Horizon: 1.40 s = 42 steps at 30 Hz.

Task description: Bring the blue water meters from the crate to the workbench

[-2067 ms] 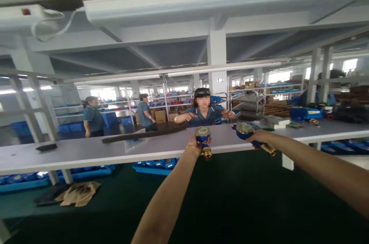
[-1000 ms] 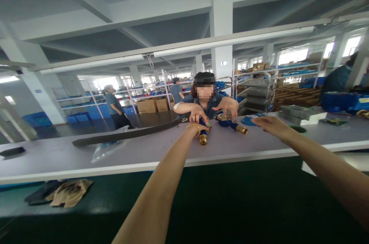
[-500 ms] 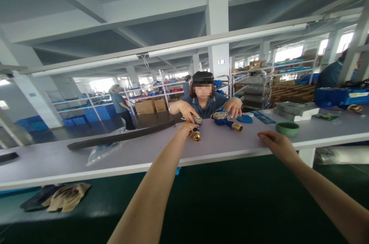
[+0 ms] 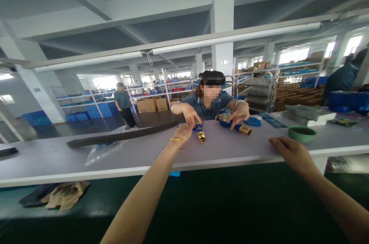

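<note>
2 meters (image 4: 199, 132) (image 4: 234, 123) side by side on shelf (image 4: 138, 153), ring (image 4: 301, 133) right, strip (image 4: 121, 136) left

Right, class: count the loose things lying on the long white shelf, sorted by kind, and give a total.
Blue water meters with brass ends: 2
Green ring: 1
Long dark strip: 1
Clear plastic bag: 1
Blue round cap: 1
Total: 6

no legible text, signs seemingly blurred

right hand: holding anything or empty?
Empty. The right hand rests palm down at the white shelf's edge, fingers spread, nothing under them.
</note>
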{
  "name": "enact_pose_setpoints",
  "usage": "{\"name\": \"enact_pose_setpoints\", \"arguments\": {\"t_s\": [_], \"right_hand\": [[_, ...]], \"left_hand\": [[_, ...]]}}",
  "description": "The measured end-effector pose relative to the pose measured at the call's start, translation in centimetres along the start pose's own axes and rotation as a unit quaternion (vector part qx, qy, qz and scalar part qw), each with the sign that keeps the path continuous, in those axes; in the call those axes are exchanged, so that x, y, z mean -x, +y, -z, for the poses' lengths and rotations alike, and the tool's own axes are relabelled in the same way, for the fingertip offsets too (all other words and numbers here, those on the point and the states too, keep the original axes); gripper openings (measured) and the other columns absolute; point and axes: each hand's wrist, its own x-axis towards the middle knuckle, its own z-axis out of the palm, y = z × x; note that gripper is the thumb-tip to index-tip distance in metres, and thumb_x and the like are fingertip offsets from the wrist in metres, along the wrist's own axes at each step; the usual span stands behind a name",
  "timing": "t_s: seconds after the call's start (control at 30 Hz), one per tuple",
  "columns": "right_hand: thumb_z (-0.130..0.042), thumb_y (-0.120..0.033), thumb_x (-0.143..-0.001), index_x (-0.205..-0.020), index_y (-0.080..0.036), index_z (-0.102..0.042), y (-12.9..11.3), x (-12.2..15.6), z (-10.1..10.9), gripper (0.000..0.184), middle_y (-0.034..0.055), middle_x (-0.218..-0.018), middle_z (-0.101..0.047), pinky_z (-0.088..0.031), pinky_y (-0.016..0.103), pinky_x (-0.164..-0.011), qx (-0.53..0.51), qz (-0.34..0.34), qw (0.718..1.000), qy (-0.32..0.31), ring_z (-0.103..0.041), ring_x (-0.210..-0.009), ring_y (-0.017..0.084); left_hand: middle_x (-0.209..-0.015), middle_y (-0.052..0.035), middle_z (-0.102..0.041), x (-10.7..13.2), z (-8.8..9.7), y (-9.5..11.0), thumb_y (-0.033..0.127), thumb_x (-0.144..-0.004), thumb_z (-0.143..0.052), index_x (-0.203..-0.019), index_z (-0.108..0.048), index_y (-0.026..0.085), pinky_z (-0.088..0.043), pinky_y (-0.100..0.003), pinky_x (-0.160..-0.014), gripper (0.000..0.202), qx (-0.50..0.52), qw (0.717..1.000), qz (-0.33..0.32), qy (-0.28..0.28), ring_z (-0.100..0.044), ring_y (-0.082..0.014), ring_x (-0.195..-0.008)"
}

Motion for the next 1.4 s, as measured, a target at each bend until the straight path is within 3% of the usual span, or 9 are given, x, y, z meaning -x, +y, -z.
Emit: {"name": "enact_pose_setpoints", "arguments": {"t_s": [0.03,0.1,0.17,0.27,0.43,0.57,0.73,1.0,1.4], "right_hand": [[-0.041,-0.068,-0.064,-0.083,-0.024,-0.069,-0.1,0.1,0.0,0.056,0.0113,-0.096,-0.075,-0.049,0.049,-0.088,-0.002,0.001,1.0,0.005,-0.067,-0.096,0.035],[-0.04,-0.07,-0.063,-0.083,-0.023,-0.07,-0.4,0.3,0.0,0.058,0.0113,-0.097,-0.075,-0.049,0.05,-0.09,-0.005,-0.002,1.0,0.014,-0.067,-0.098,0.036],[-0.039,-0.071,-0.062,-0.083,-0.023,-0.07,-0.6,0.6,-0.1,0.061,0.012,-0.098,-0.074,-0.048,0.05,-0.091,-0.004,-0.006,1.0,0.022,-0.066,-0.099,0.036],[-0.038,-0.07,-0.063,-0.085,-0.022,-0.07,-1.0,1.0,-0.3,0.062,0.0128,-0.1,-0.074,-0.048,0.05,-0.091,0.002,-0.007,0.999,0.031,-0.066,-0.1,0.036],[-0.037,-0.067,-0.065,-0.082,-0.023,-0.069,-1.1,1.3,-0.6,0.057,0.0126,-0.099,-0.074,-0.049,0.049,-0.093,-0.003,0.008,0.998,0.062,-0.066,-0.1,0.035],[-0.038,-0.064,-0.069,-0.082,-0.023,-0.069,-0.8,1.4,-0.9,0.052,0.0118,-0.096,-0.073,-0.05,0.05,-0.09,0.004,0.014,0.996,0.084,-0.066,-0.098,0.034],[-0.039,-0.061,-0.071,-0.081,-0.022,-0.068,-0.8,1.9,-1.0,0.05,0.0129,-0.094,-0.072,-0.05,0.051,-0.09,0.006,0.041,0.994,0.101,-0.066,-0.096,0.035],[-0.039,-0.06,-0.075,-0.082,-0.023,-0.068,-0.7,1.9,-1.1,0.048,0.015,-0.096,-0.072,-0.049,0.054,-0.089,0.005,0.056,0.993,0.103,-0.066,-0.097,0.038],[-0.041,-0.053,-0.077,-0.081,-0.022,-0.069,0.0,1.6,-1.6,0.042,0.0123,-0.095,-0.073,-0.05,0.046,-0.086,0.027,0.063,0.989,0.13,-0.068,-0.094,0.032]], "left_hand": [[-0.056,-0.0031,-0.059,1.8,0.7,0.1,0.026,-0.081,-0.068,-0.054,-0.059,0.019,-0.052,-0.036,-0.084,0.029,-0.043,0.999,-0.02,0.006,-0.066,-0.0247,-0.081],[-0.096,-0.008,-0.074,5.5,2.1,-0.3,0.036,-0.087,-0.06,-0.084,-0.071,0.02,-0.048,-0.04,-0.103,0.019,-0.137,0.983,-0.115,0.03,-0.066,-0.0253,-0.106],[-0.12,-0.011,-0.072,8.7,3.8,-1.5,0.043,-0.092,-0.049,-0.11,-0.069,0.02,-0.046,-0.042,-0.108,0.035,-0.202,0.954,-0.212,0.061,-0.064,-0.0245,-0.117],[-0.118,-0.0115,-0.071,10.9,6.5,-3.5,0.05,-0.093,-0.044,-0.113,-0.069,0.02,-0.047,-0.044,-0.107,0.044,-0.251,0.926,-0.247,0.137,-0.064,-0.0255,-0.117],[-0.111,-0.0107,-0.072,9.5,9.5,-5.7,0.052,-0.092,-0.042,-0.105,-0.07,0.019,-0.049,-0.041,-0.095,0.046,-0.273,0.919,-0.201,0.202,-0.066,-0.0246,-0.098],[-0.107,-0.0106,-0.073,8.4,9.1,-6.2,0.049,-0.091,-0.038,-0.105,-0.069,0.018,-0.046,-0.039,-0.084,0.046,-0.311,0.92,-0.128,0.204,-0.064,-0.0236,-0.087],[-0.106,-0.0061,-0.072,8.7,7.4,-6.0,0.043,-0.096,-0.036,-0.113,-0.065,0.025,-0.036,-0.036,-0.072,0.039,-0.434,0.878,-0.04,0.2,-0.065,-0.0279,-0.096],[-0.108,-0.0055,-0.071,8.7,7.0,-5.6,0.041,-0.097,-0.036,-0.112,-0.064,0.026,-0.03,-0.034,-0.069,0.036,-0.466,0.864,-0.026,0.188,-0.067,-0.0284,-0.097],[-0.109,-0.0061,-0.07,8.8,7.3,-5.7,0.04,-0.097,-0.036,-0.111,-0.064,0.026,-0.029,-0.033,-0.068,0.035,-0.468,0.864,-0.029,0.184,-0.066,-0.028,-0.097]]}}
